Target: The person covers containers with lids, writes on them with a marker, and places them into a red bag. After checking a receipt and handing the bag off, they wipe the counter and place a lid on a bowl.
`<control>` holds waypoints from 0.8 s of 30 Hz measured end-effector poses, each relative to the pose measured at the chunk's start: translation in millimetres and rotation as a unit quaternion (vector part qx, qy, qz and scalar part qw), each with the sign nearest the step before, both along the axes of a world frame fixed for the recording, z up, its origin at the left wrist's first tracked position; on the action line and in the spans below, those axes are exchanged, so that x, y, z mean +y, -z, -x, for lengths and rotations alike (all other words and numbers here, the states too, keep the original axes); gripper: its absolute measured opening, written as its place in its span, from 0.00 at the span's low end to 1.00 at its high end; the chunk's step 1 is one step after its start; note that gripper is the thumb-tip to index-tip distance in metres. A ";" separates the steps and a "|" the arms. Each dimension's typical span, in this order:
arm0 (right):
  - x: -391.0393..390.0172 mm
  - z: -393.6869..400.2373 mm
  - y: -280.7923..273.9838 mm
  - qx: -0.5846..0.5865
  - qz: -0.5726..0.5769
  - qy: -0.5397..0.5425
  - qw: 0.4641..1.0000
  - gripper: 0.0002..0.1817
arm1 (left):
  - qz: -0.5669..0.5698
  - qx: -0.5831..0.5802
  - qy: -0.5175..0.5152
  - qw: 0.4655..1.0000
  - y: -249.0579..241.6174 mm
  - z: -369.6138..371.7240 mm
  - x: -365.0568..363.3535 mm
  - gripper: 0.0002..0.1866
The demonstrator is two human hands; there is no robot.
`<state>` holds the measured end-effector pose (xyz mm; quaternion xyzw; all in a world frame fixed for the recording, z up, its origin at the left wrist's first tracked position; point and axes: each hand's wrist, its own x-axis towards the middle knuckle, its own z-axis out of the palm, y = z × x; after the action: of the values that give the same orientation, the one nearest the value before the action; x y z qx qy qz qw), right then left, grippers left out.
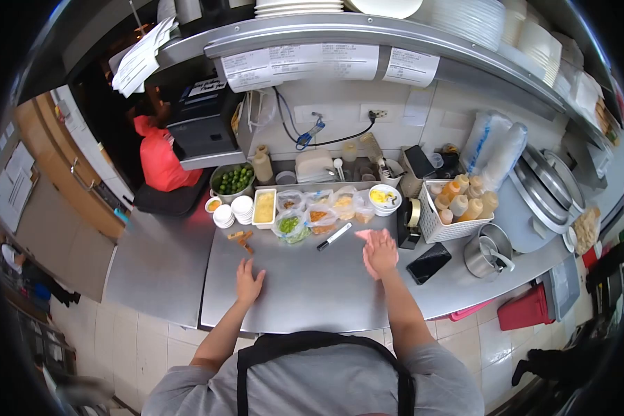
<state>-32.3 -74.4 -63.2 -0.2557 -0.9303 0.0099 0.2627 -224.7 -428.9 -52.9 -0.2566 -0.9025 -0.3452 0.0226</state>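
Note:
My right hand [382, 255] presses on a crumpled pink cloth [369, 238] against the steel counter [298, 284]; the cloth shows at its upper left and underneath. With fingers apart and nothing in it, my left hand [248, 283] rests at the counter's left part. Just beyond it lies a small orange-brown item [241, 240] whose kind I cannot make out. A black-and-white marker [334, 236] lies left of the cloth. Behind are plastic bags of chopped ingredients [290, 225] and a white tub with yellow contents [384, 199].
A black phone [428, 263], a metal pot [487, 251] and a white basket of squeeze bottles [457, 225] stand to the right. Along the back are a bowl of green limes [233, 182], small white cups [242, 208] and a yellow-filled container [264, 208]. A shelf [291, 43] hangs overhead.

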 end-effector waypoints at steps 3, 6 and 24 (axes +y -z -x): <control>9.0 11.5 17.6 0.025 -0.024 0.030 0.999 0.22 | -0.007 -0.031 0.045 0.998 -2.3 -3.3 6.3 0.25; -16.3 0.9 15.1 0.024 -0.007 0.009 1.000 0.18 | -0.077 -0.065 0.035 0.994 -22.6 -4.9 18.0 0.19; -51.7 -16.6 -94.4 0.059 0.126 -0.125 0.982 0.19 | -0.169 -0.083 0.017 0.982 -46.5 42.5 93.2 0.11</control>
<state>-15.7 -126.1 31.2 -0.1674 -0.9292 0.1748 0.2793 -267.3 -335.7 -6.4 -0.2343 -0.8257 -0.5129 -0.0155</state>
